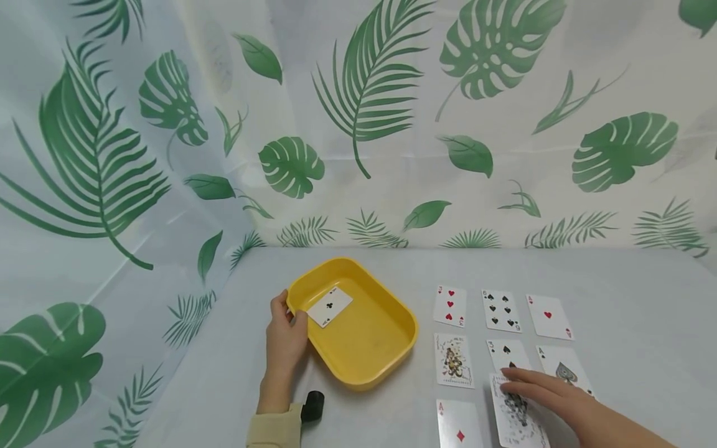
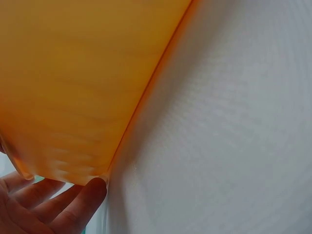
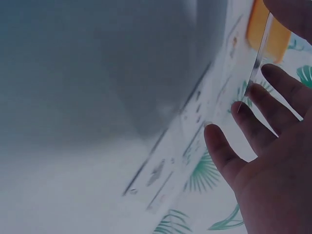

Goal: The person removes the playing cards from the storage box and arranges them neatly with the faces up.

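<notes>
My left hand (image 1: 287, 339) grips the left rim of a yellow plastic tray (image 1: 370, 339). In the left wrist view, its fingers (image 2: 78, 207) lie against the tray's edge. A club playing card (image 1: 330, 306) lies face up inside the tray. At the lower right, my right hand (image 1: 560, 398) holds a black-and-white joker card (image 1: 518, 414) by its edges. The right wrist view shows that card edge-on (image 3: 258, 56) between thumb and fingertips. Just beyond this hand lie a three of spades (image 1: 506, 351), partly covered, and an ace of spades (image 1: 562, 367).
Other face-up cards lie in rows right of the tray: a three of hearts (image 1: 450, 305), six of spades (image 1: 501, 310), ace of hearts (image 1: 550, 316), coloured joker (image 1: 454, 361) and ace of diamonds (image 1: 459, 426). Leaf-patterned sheeting (image 1: 392, 186) stands behind the white table (image 1: 224, 373).
</notes>
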Demonstrator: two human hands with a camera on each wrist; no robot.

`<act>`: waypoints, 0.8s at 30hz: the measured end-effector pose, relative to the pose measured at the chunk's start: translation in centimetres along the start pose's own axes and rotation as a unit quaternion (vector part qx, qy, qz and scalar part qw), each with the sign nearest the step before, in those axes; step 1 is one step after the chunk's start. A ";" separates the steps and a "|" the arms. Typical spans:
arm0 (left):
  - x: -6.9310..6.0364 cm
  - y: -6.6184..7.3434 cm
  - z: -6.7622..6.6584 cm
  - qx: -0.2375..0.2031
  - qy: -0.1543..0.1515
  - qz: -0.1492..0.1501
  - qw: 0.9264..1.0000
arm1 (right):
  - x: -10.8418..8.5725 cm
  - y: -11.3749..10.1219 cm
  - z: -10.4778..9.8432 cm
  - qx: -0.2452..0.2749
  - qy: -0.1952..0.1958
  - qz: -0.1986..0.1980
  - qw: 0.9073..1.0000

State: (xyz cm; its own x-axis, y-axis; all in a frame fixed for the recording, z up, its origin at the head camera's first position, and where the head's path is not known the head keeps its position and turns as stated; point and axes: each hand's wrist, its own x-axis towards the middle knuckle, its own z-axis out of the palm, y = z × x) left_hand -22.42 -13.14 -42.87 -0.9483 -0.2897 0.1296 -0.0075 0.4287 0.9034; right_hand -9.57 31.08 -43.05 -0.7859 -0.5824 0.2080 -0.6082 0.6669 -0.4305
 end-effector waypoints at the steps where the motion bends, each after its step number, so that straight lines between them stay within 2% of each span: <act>1: 0.0 0.0 0.0 0.000 0.003 0.001 1.000 | -0.4 0.2 0.4 -0.010 0.024 -0.023 0.999; 3: 0.0 0.0 0.1 0.001 0.005 0.003 1.000 | -1.1 0.7 1.0 -0.018 0.049 -0.054 0.997; 5: 0.0 0.0 0.1 0.003 0.005 0.003 1.000 | -1.7 1.1 1.7 -0.026 0.050 -0.058 0.997; 10: 0.0 0.1 0.1 0.005 0.001 0.000 1.000 | -2.9 1.1 3.3 -0.064 0.021 -0.015 0.998; 12: 0.0 0.2 0.1 0.004 0.000 -0.001 1.000 | -3.1 0.8 3.7 -0.078 0.026 -0.008 0.997; 15: -0.1 0.2 0.1 0.001 -0.002 0.003 1.000 | -3.0 0.1 4.1 -0.101 0.058 -0.018 0.993; 17: -0.2 0.2 0.1 0.003 -0.003 0.003 1.000 | -2.9 -0.5 4.4 -0.123 0.099 -0.033 0.987; 21: -0.1 0.1 0.0 0.006 -0.006 -0.001 1.000 | -2.8 -1.8 4.6 -0.146 0.156 -0.032 0.976; 24: 0.0 0.1 0.0 0.007 -0.009 -0.006 1.000 | -2.9 -1.8 4.7 -0.147 0.156 -0.037 0.976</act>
State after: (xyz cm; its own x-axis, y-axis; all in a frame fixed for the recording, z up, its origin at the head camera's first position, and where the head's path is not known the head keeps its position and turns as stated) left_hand -22.42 -13.10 -42.81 -0.9535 -0.2798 0.1120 -0.0225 0.4366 0.8994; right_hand -5.66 29.38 -47.06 -0.7070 -0.4937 0.5063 -0.6336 0.7603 -0.1434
